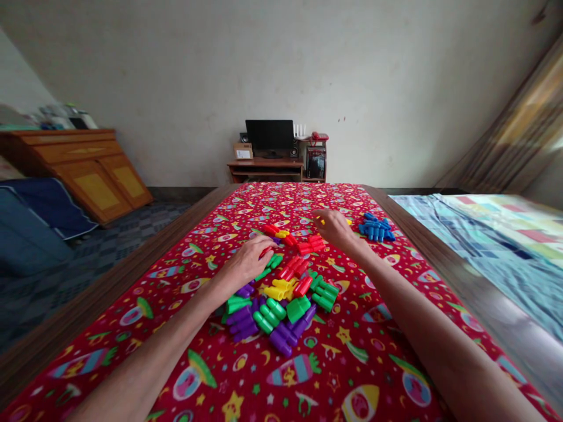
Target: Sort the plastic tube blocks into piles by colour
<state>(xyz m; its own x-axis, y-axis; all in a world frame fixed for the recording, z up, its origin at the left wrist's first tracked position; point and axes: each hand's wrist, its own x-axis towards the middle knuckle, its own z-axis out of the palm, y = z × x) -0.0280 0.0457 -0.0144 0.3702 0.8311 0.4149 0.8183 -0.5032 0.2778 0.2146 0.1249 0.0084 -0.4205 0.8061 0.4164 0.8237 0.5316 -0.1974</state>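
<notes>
My left hand (253, 258) is over the left side of a mixed pile of plastic building blocks, its fingers curled round a red block (265, 252). Just under it lies a green block (275, 261). Farther off, my right hand (334, 227) is closed above the cloth with a yellow block (322, 221) at its fingertips, partly hidden. More yellow shows behind that hand. The pile between my arms has red blocks (294, 268), yellow blocks (280, 289), green blocks (269, 316) and purple blocks (241, 323). Blue blocks (376, 228) sit grouped apart, right of my right hand.
A red patterned cloth (290, 404) covers the wooden table (145, 272). Beyond its far end stands a desk (266, 166) with a monitor (270, 138). A wooden cabinet (94, 170) is at left, and a bed (484, 252) adjoins the right side.
</notes>
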